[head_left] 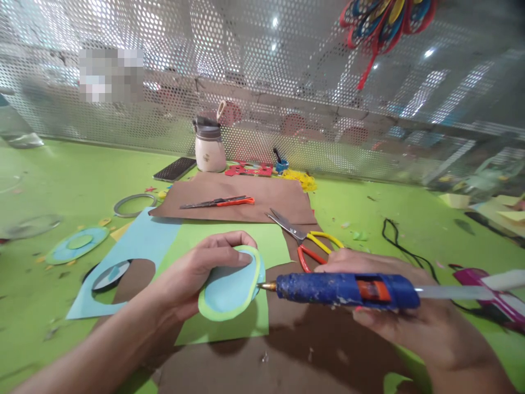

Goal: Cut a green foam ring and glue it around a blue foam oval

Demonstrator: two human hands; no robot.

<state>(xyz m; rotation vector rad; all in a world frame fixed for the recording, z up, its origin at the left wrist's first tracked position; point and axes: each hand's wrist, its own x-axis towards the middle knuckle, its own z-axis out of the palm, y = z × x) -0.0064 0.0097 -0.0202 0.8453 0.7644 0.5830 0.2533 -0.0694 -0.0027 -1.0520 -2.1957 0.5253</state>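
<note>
Between the thumb and fingers of my left hand is a bent disc of blue paper with a light green rim. My right hand is closed around a blue glue gun, whose metal tip touches or nearly touches the disc's right edge. A clear glue stick sticks out of the gun's back end. Just beyond my right hand lie scissors with one yellow and one red handle. Under my hands are a light green paper sheet and brown card.
Farther back, an orange-handled craft knife lies on brown paper. Cut blue paper, a tape ring and a paper disc are at left. A phone and white jar stand near the perforated screen.
</note>
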